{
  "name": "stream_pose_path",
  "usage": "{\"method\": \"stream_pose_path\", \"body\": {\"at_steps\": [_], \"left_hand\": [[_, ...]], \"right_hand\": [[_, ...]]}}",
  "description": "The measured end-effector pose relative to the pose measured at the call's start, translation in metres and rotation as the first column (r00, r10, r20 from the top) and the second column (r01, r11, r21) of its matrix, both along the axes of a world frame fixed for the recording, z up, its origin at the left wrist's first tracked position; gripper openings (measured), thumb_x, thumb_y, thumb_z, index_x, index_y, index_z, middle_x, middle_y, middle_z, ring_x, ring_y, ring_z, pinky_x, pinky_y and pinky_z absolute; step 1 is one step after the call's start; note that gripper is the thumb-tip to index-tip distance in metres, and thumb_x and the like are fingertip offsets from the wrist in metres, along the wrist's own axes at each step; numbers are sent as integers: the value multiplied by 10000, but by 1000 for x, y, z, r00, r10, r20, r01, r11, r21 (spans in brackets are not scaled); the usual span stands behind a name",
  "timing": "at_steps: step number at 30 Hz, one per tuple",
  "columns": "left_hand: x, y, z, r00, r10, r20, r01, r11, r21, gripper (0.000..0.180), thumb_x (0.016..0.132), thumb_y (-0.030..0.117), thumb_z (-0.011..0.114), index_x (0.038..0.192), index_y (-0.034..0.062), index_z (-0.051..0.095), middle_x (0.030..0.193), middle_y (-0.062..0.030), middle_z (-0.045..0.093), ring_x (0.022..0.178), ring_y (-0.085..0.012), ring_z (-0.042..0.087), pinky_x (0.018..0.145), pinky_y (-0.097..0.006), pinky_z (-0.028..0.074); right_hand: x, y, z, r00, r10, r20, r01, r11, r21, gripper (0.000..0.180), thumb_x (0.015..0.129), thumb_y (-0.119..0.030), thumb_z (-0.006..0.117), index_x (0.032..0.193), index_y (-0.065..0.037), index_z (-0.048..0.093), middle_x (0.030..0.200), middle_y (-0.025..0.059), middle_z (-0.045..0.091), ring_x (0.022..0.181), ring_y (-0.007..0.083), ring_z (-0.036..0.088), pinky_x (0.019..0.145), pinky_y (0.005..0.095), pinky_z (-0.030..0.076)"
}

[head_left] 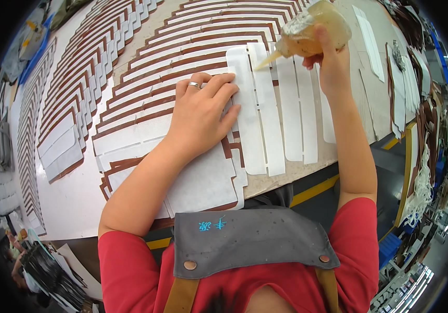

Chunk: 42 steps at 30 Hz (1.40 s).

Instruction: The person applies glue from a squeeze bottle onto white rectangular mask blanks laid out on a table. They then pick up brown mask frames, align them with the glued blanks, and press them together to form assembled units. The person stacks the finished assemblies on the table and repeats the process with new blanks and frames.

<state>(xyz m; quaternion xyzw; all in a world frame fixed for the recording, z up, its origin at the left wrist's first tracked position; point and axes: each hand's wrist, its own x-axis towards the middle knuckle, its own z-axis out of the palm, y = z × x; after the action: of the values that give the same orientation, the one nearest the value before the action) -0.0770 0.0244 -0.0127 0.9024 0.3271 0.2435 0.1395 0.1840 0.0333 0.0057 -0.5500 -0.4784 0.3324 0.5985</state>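
My right hand (334, 65) grips a squeeze bottle (310, 34) of cloudy yellowish liquid, tipped sideways. Its long pointed nozzle (267, 60) slants down to the left, with the tip at the upper part of a long white panel (270, 120). Whether the tip touches the panel, I cannot tell. My left hand (199, 116), a ring on one finger, lies with fingers extended at the left edge of the white panels. Beneath and beside it is a fanned row of white pieces with brown edges (151, 99). Another pair of white strips (298, 115) lies just right of the nozzle's panel.
More overlapping rows of brown-edged white pieces (73, 94) cover the table's left side. White strips (369, 44) lie at the far right of the tabletop (328, 151). Brown straps and white cords (421, 182) hang beside the right edge. A blue tray (37, 55) sits far left.
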Motion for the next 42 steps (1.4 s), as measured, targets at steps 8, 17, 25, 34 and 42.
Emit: {"method": "stream_pose_path", "body": {"at_steps": [8, 17, 25, 34, 42], "left_hand": [[0, 1, -2, 1000, 2, -27, -1, 999, 45, 252, 746, 176, 670, 981, 120, 596, 1163, 11, 576, 999, -231, 490, 872, -357, 324], [0, 0, -2, 999, 6, -37, -4, 997, 74, 246, 751, 182, 661, 984, 125, 604, 1167, 17, 585, 1022, -222, 492, 894, -367, 316], [0, 0, -2, 999, 4, -47, -1, 998, 70, 232, 761, 189, 656, 977, 118, 609, 1166, 17, 588, 1026, -216, 492, 897, -368, 311], [1, 1, -1, 999, -6, -43, 9, 998, 55, 246, 755, 186, 657, 986, 120, 604, 1169, 8, 584, 1024, -224, 491, 891, -361, 310], [0, 2, 1, 999, -10, -42, 10, 1000, 21, 252, 754, 180, 656, 990, 110, 600, 1165, 4, 578, 1021, -228, 484, 888, -360, 308]], "right_hand": [[-19, -67, 9, 993, 8, -121, -29, 984, -175, 485, 804, -389, 687, 1053, -11, 512, 775, 57, 579, 505, 96, 533, 394, 212, 410], [-19, -139, 7, 976, 216, -4, -216, 975, -47, 799, 624, -313, 845, 1221, -3, 413, 1092, 79, 521, 941, 150, 545, 773, 288, 470], [-11, -164, 17, 903, 324, 281, -340, 940, 9, 1030, 441, -357, 924, 1258, -5, 405, 1205, 111, 471, 1083, 207, 508, 888, 331, 435], [37, -96, 7, 983, 115, 145, -145, 967, 211, 522, 899, -363, 553, 1270, -27, 405, 1189, 94, 515, 1057, 221, 546, 784, 385, 506], [-4, 9, 9, 999, 18, 30, -25, 961, 275, 262, 841, -260, 678, 946, -47, 567, 736, 21, 595, 581, 84, 557, 450, 197, 409]]}}
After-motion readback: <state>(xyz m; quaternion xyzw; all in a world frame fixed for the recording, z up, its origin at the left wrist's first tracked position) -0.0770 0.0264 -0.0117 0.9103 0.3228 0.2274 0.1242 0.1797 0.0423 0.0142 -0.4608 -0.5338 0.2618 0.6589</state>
